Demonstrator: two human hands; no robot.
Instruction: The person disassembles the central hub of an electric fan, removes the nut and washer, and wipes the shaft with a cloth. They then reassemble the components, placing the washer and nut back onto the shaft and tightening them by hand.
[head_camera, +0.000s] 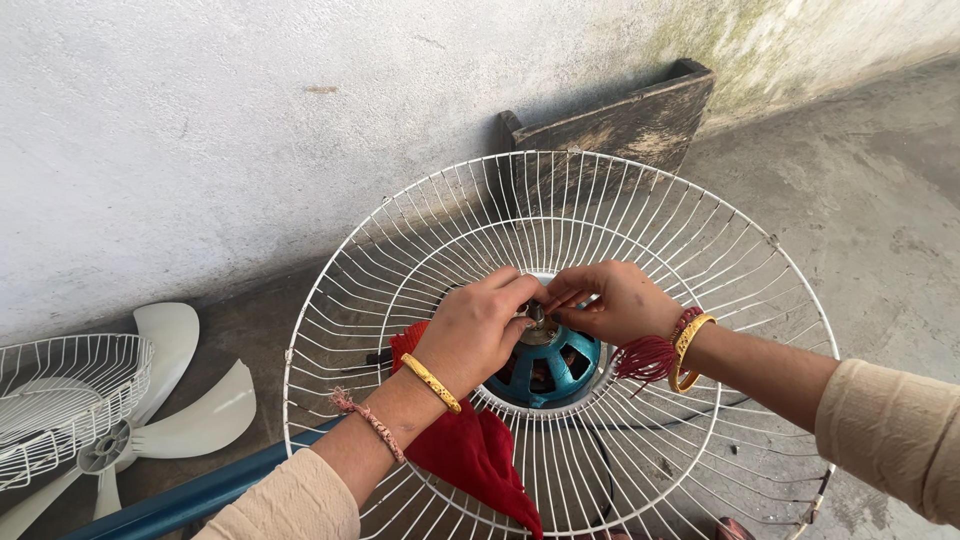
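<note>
Both hands, left hand (480, 325) and right hand (610, 300), are pinched on the motor shaft (537, 312) above the teal motor (545, 365); the wire guard (700, 250) is best kept steadied.

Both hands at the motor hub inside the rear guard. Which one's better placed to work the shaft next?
Right, probably. The right hand has its fingertips pinched at the shaft tip above the teal motor housing. The left hand lies over the hub's side near the red cloth, seemingly steadying it.
</note>
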